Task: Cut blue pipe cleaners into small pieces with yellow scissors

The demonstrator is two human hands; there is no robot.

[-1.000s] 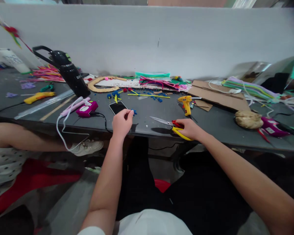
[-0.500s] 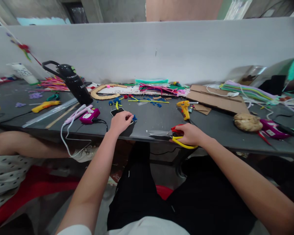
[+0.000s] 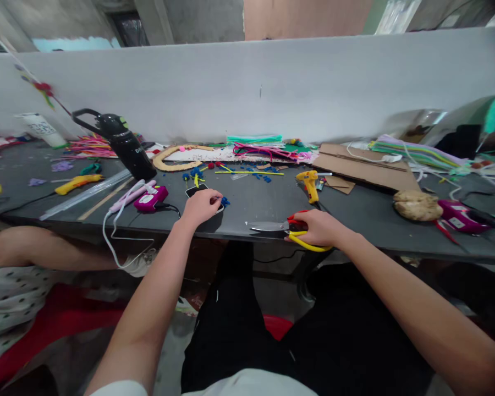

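Note:
My left hand (image 3: 202,207) is closed above a phone (image 3: 221,209) near the front edge of the table, covering much of it. Its fingers curl in a pinch, and what they hold is too small to make out. A blue fuzzy piece (image 3: 226,202) shows right beside the fingertips. In my right hand (image 3: 319,226) is a pair of scissors (image 3: 270,226) with red and yellow handles, blades pointing left over the table edge. Behind that hand lies a yellow glue gun (image 3: 309,184). Yellow stems (image 3: 251,173) and blue scraps (image 3: 266,179) lie farther back.
A black bottle (image 3: 127,146) and a purple box (image 3: 150,199) with cables stand at left. Cardboard (image 3: 363,168) and bundled pipe cleaners (image 3: 421,154) lie at right, by a light brown lump (image 3: 416,205). Another person's leg (image 3: 53,250) is at lower left.
The view has shifted very slightly. My left hand stays over the phone with its fingers a little altered; my right hand keeps the scissors in the same place.

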